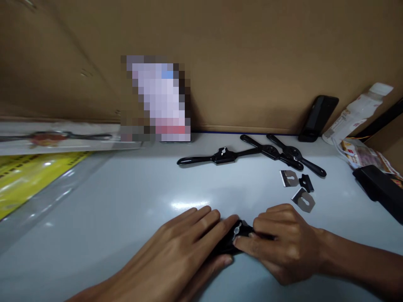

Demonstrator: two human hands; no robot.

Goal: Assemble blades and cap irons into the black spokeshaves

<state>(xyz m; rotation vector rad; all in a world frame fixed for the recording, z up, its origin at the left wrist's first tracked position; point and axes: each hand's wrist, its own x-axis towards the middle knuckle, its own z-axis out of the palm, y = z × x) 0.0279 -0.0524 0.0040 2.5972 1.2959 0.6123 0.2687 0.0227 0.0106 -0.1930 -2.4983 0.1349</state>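
A black spokeshave (232,240) lies low in front of me, its handles mostly hidden under my hands. My left hand (189,239) is closed over its left side, forefinger along the body and thumb below. Wrapped round the right side, my right hand (285,241) has a fingertip at the silver wing-shaped screw (236,230). Beyond my right hand lie one flat blade (289,178), a second blade (303,199) and a small black cap plate (306,183). Farther back rests an assembled spokeshave (224,156), touching or close to a black spokeshave body (270,152); another body (296,154) crosses beside it.
Cardboard (239,63) walls the back of the grey table (126,201). A pixelated upright screen (166,100) leans there. At left lie a packaged spokeshave (63,137) and yellow plastic packaging (34,176). A black device (318,118), white bottle (357,112) and black object (379,186) stand right.
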